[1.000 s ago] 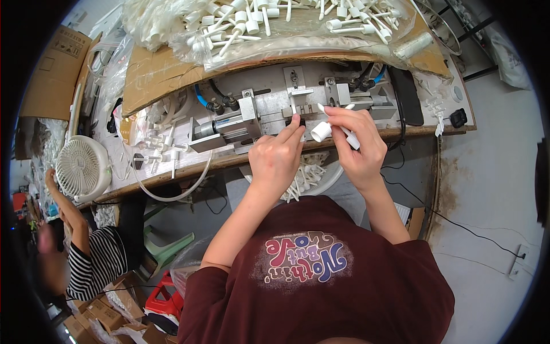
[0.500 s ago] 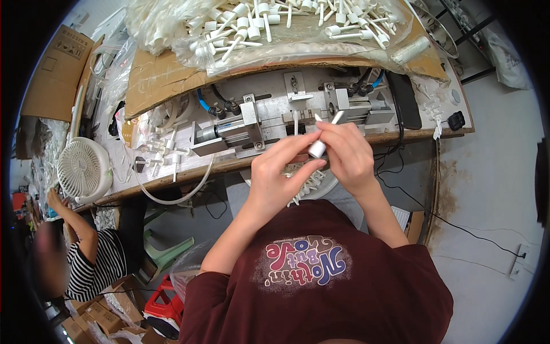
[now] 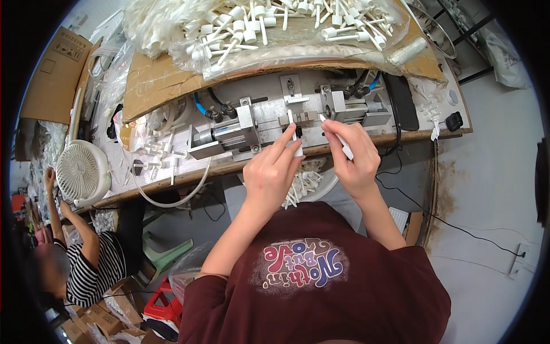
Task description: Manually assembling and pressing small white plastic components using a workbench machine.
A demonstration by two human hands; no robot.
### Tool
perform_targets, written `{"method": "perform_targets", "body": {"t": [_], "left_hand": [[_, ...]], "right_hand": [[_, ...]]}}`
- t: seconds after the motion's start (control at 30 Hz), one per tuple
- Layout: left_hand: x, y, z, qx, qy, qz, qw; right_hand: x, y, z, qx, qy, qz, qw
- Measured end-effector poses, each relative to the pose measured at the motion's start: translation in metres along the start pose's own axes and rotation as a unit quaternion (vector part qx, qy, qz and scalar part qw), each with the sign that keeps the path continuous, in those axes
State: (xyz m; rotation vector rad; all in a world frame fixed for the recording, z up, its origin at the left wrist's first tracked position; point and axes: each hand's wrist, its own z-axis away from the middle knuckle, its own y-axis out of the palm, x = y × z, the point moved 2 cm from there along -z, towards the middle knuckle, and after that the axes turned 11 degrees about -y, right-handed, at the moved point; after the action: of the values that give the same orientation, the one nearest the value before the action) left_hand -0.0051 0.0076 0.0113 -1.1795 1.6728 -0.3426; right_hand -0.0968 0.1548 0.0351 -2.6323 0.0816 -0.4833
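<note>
My left hand [image 3: 271,171] pinches a white plastic stick with a wide cap [image 3: 298,150], its thin end pointing away toward the metal fixture. The index finger lies along the stick at the fixture's middle block [image 3: 302,118]. Whether the stick rests in the block, I cannot tell. To the right, my right hand [image 3: 356,159] is closed around another white capped stick [image 3: 347,151], its thin tip showing beyond the fingers near the fixture. Metal clamp units with cylinders stand on both sides, one at the left [image 3: 229,133] and one at the right [image 3: 360,110].
Below the hands, a round tub [image 3: 329,184] holds many white sticks. A cardboard sheet [image 3: 172,74] bears a heap of white capped sticks [image 3: 246,28]. A white fan [image 3: 83,172] stands at left, near a co-worker in a striped shirt [image 3: 97,266]. A black phone-like slab [image 3: 403,103] lies at right.
My hands have moved apart from each other. The left has carried its fingers forward onto the stick at the fixture; the right has shifted slightly right with a capped stick in it.
</note>
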Motion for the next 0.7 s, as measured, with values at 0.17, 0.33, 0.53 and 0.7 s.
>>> {"method": "perform_targets", "body": {"t": [0.17,0.33,0.53,0.7], "left_hand": [[0.008,0.016,0.000,0.008,-0.009,-0.046,0.999],[0.005,0.014,-0.009,0.021,0.005,-0.093,0.995],[0.003,0.012,-0.013,0.033,0.027,-0.091,0.995],[0.003,0.012,-0.013,0.038,0.020,-0.090,0.995]], "right_hand": [[0.000,0.003,0.004,-0.036,0.042,-0.009,0.998],[0.001,-0.003,0.005,-0.009,0.080,-0.022,0.997],[-0.004,-0.005,0.011,0.018,0.093,-0.091,0.991],[0.001,-0.008,0.000,-0.022,0.063,-0.128,0.989]]}}
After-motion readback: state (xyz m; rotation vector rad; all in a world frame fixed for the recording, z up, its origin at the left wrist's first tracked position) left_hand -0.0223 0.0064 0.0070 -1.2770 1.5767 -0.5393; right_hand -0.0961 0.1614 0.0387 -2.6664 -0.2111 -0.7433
